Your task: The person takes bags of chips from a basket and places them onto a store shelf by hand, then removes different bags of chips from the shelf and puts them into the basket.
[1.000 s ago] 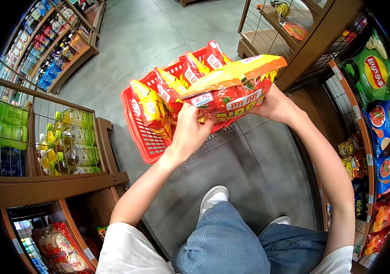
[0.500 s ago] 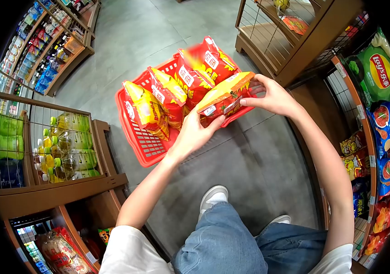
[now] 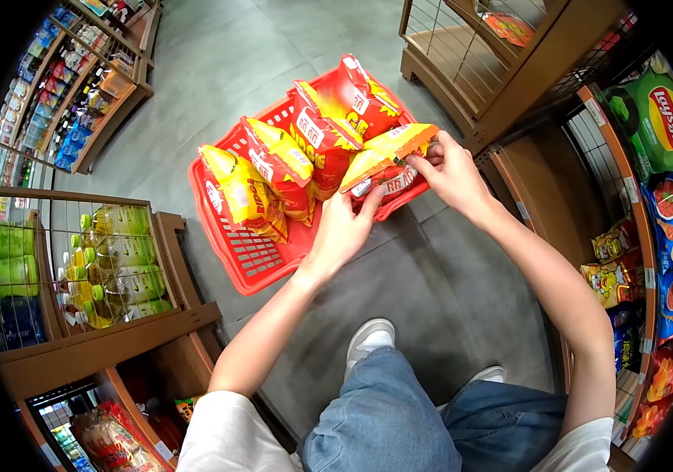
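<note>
A red and yellow snack bag (image 3: 396,148) lies at the near right side of the red shopping basket (image 3: 244,277), its orange top edge tilted toward me. My left hand (image 3: 344,226) is closed on the bag's near left corner, with the thumb along its front. My right hand (image 3: 453,175) pinches the top edge at the bag's right end. Several similar bags, among them a red and yellow snack bag (image 3: 240,189) at the left, stand in a row inside the basket. The held bag's underside is hidden.
The basket rests on the grey floor (image 3: 305,346) ahead of my shoes. At left, a wire-fronted shelf (image 3: 116,315) holds bottles. On the right, a shelf (image 3: 642,259) carries chip bags, including a green bag (image 3: 659,118). A brown rack (image 3: 502,79) stands behind the basket's right side.
The held bag has turned so more of its printed front shows. My right thumb has moved up from the bag's face to its top edge. My left hand has shifted slightly.
</note>
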`<act>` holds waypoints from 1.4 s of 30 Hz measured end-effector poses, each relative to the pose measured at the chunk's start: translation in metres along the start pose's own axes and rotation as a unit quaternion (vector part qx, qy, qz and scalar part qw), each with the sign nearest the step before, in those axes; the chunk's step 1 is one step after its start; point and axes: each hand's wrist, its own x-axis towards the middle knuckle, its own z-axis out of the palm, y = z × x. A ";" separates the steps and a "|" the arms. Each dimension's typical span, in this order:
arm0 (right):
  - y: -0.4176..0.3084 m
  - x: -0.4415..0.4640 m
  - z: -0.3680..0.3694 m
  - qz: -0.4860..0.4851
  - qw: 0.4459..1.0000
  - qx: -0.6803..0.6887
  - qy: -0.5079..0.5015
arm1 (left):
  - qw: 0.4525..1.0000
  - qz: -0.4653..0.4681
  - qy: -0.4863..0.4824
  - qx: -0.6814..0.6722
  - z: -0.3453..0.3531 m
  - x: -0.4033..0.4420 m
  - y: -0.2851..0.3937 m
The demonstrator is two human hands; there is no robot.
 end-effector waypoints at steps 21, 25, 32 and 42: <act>0.019 -0.158 -0.083 -0.214 0.929 -0.295 -0.058 | 0.950 0.094 -0.185 0.234 0.047 -0.046 0.121; 0.025 -0.180 -0.091 -0.232 0.929 -0.288 -0.011 | 0.930 0.162 -0.246 0.219 0.076 -0.042 0.134; 0.033 -0.222 -0.124 -0.229 0.925 -0.288 0.099 | 0.864 0.250 -0.364 0.243 0.122 -0.036 0.178; 0.082 -0.294 -0.182 -0.019 0.924 -0.309 0.226 | 0.673 0.370 -0.523 0.369 0.250 -0.025 0.190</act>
